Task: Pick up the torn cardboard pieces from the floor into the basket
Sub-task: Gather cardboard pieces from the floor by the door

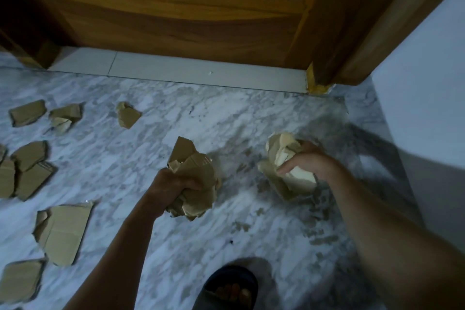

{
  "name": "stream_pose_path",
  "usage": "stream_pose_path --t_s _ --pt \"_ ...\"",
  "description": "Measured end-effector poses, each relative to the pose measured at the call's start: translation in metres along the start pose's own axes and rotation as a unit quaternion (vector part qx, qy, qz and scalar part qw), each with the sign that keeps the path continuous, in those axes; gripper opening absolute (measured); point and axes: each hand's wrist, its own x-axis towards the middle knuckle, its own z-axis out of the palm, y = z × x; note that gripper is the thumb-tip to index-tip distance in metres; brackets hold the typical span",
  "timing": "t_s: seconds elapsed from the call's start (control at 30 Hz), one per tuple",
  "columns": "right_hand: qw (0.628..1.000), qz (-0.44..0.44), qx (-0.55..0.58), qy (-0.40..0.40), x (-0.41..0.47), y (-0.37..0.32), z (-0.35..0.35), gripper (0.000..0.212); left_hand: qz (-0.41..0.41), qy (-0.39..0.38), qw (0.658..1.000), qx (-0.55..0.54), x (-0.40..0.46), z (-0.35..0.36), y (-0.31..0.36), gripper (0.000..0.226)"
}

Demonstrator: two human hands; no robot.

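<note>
My left hand [173, 184] grips a bunch of brown torn cardboard pieces [196, 173] above the marble floor. A paler bundle of cardboard pieces [284, 158] is gripped by my right hand [307, 161], low over the floor at the right. Several loose pieces lie on the floor to the left: a large one [64, 229], a stack [27, 168], one at the bottom left [20, 279], and smaller ones farther away [27, 112], [66, 116], [127, 114]. No basket is in view.
A wooden door [176, 15] and its frame [332, 40] stand ahead, with a pale threshold tile [176, 68] below. A white wall [427, 83] is on the right. My foot in a dark slipper [229, 287] is at the bottom centre.
</note>
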Motion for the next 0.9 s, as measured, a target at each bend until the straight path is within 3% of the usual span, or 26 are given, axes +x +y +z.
stream_pose_path --t_s 0.1,0.17,0.3,0.4,0.67,0.8,0.9 --pt "0.988 -0.043 -0.142 -0.049 -0.002 0.005 0.032 0.088 -0.01 -0.01 0.999 0.044 0.002 0.005 -0.002 0.038" --pt "0.979 -0.049 -0.192 -0.038 0.003 0.013 0.049 0.092 -0.023 -0.018 0.997 0.073 0.003 0.005 -0.008 0.036" --pt "0.973 -0.027 -0.229 0.005 0.009 0.018 0.058 0.086 -0.031 -0.027 0.996 0.081 0.004 0.003 -0.016 0.058" --pt "0.973 -0.021 -0.23 0.017 0.007 0.017 0.058 0.081 -0.017 -0.03 0.998 0.059 0.004 0.004 -0.019 0.069" --pt "0.992 -0.015 -0.123 -0.008 0.009 -0.003 0.049 0.053 0.008 -0.052 0.998 -0.029 -0.01 -0.01 -0.022 0.068" --pt "0.991 -0.041 -0.117 -0.056 0.003 -0.034 0.07 0.056 0.016 -0.02 0.997 -0.077 -0.031 -0.028 -0.026 0.059" --pt "0.987 -0.068 -0.117 -0.086 -0.011 -0.062 0.099 0.053 0.027 0.004 0.993 -0.117 -0.054 -0.053 -0.033 0.068"
